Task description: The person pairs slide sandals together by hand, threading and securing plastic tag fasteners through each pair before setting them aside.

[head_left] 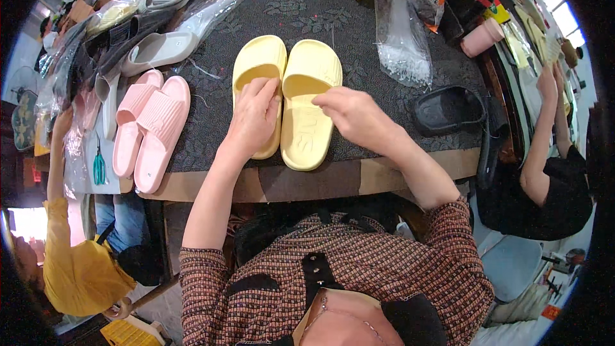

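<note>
Two pale yellow slippers lie side by side in front of me, their strapped ends pointing away. My left hand (pixel 254 115) is over the left slipper (pixel 259 54), with bent fingers at the inner edge below its strap; it appears to grip there. Just above the footbed of the right slipper (pixel 312 64), my right hand (pixel 359 115) has its thumb and fingertips pinched together. Whatever is in that pinch, if anything, is too small to see.
A pink slipper pair (pixel 163 131) lies left, near teal snips (pixel 98 166). Grey slippers (pixel 160 51) and plastic bags are beyond. At right are a black slipper (pixel 450 110), a clear bag (pixel 403 51) and a pink cup (pixel 482 37). Co-workers sit on both sides.
</note>
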Available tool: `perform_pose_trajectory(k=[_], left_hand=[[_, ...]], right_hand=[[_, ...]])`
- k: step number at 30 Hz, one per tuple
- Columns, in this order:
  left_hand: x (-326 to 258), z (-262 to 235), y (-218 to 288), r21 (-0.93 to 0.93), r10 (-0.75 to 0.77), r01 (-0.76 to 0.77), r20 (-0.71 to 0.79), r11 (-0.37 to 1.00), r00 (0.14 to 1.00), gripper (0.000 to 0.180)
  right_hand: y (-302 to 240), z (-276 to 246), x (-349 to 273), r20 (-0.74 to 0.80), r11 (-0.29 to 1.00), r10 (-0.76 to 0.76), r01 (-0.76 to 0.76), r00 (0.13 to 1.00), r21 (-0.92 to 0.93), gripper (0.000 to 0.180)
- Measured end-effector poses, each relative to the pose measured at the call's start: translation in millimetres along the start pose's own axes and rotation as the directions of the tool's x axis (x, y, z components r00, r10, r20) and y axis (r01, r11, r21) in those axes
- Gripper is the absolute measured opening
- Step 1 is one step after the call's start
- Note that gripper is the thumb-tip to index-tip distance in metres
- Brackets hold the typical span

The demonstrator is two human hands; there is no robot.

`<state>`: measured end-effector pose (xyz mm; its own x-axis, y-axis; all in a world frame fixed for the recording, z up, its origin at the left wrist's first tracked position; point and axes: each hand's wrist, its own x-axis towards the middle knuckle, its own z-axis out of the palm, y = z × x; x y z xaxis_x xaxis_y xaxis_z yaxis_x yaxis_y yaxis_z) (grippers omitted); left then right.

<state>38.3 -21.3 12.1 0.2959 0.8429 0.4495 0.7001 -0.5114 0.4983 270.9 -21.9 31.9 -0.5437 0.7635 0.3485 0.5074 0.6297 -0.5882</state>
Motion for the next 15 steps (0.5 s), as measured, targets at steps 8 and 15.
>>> perform_pose_trajectory(k=[8, 15], left_hand=[[13.2, 7.4, -8.5, 0.099, -0.087, 0.076, 0.117, 0.992, 0.989, 0.032], [22.2, 8.8, -16.5, 0.058, -0.169, 0.160, 0.213, 0.985, 0.962, 0.031]], right_hand=[[86.6, -20.3, 56.9, -0.243, 0.933, 0.342, -0.358, 0.908, -0.026, 0.031], [109.0, -19.1, 113.6, -0.013, 0.816, 0.531, -0.515, 0.848, -0.263, 0.048]])
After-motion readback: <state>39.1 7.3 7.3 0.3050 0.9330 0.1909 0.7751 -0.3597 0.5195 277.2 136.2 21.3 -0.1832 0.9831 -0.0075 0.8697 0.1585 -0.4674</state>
